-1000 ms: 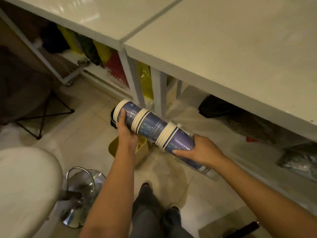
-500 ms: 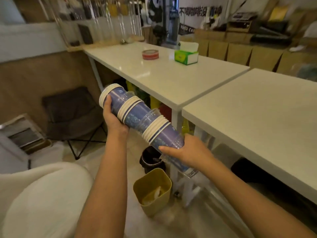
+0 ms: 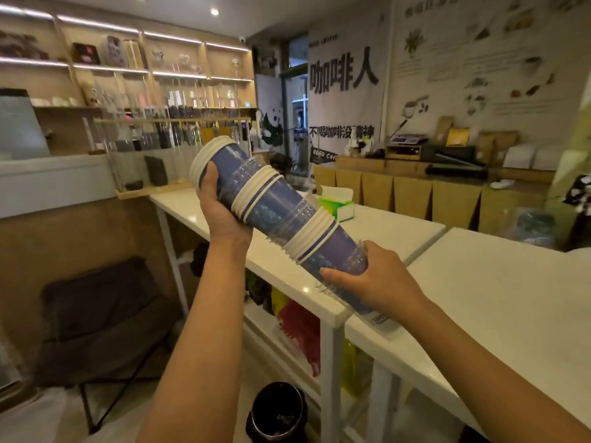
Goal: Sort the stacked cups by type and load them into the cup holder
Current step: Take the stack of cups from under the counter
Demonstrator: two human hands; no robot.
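A long stack of cups (image 3: 275,209) lies tilted in the air over the near white table (image 3: 393,231). It mixes blue paper cups with white rims and clear plastic cups. My left hand (image 3: 220,209) grips the upper, wide-rim end. My right hand (image 3: 371,279) grips the lower end, where clear cups stick out below. Behind, at the table's far end, stands a wooden-framed cup holder (image 3: 166,155) of tall clear tubes, some with dark cups inside.
A green and white tissue box (image 3: 337,203) sits on the near table. A second white table (image 3: 511,302) joins it on the right. Below are a black bin (image 3: 278,410), coloured bags on a shelf and a dark folding chair (image 3: 99,311) at left.
The stack has risen from near the floor to above table height, both hands holding it throughout. My view has lifted from the floor to the room and the cup holder.
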